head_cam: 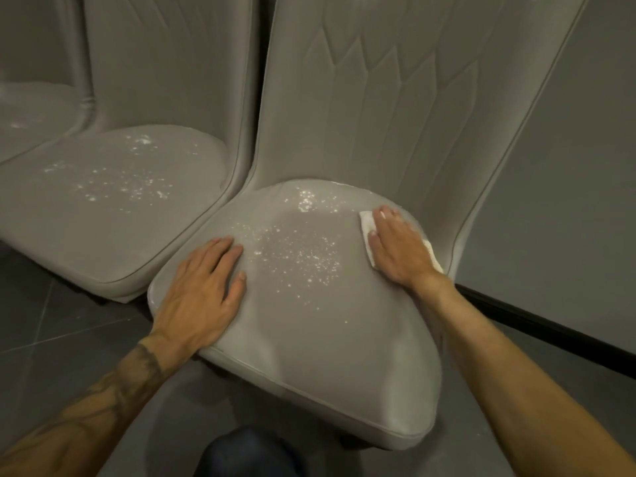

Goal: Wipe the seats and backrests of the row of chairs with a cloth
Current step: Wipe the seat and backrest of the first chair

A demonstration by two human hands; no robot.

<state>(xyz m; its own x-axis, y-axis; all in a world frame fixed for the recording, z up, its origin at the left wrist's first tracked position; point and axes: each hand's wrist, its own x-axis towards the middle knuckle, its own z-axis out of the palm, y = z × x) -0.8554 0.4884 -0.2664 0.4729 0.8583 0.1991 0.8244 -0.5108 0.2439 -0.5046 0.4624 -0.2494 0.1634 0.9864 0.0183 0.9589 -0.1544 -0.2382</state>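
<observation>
A grey padded chair seat (309, 339) lies right in front of me, speckled with white powder across its middle and back. Its quilted backrest (395, 98) rises behind it. My right hand (399, 249) presses flat on a folded white cloth (367, 222) at the seat's right rear edge; most of the cloth is hidden under the palm. My left hand (203, 290) rests flat on the seat's front left corner, fingers spread, holding nothing. To the left, a second chair seat (103, 208) also carries white specks, with its own backrest (165, 56) behind.
A third seat (27, 115) shows at the far left edge. A grey wall (568, 166) with a black skirting strip (550, 332) stands close on the right. Dark floor tiles (51, 321) lie below, and my knee (247, 456) is at the bottom.
</observation>
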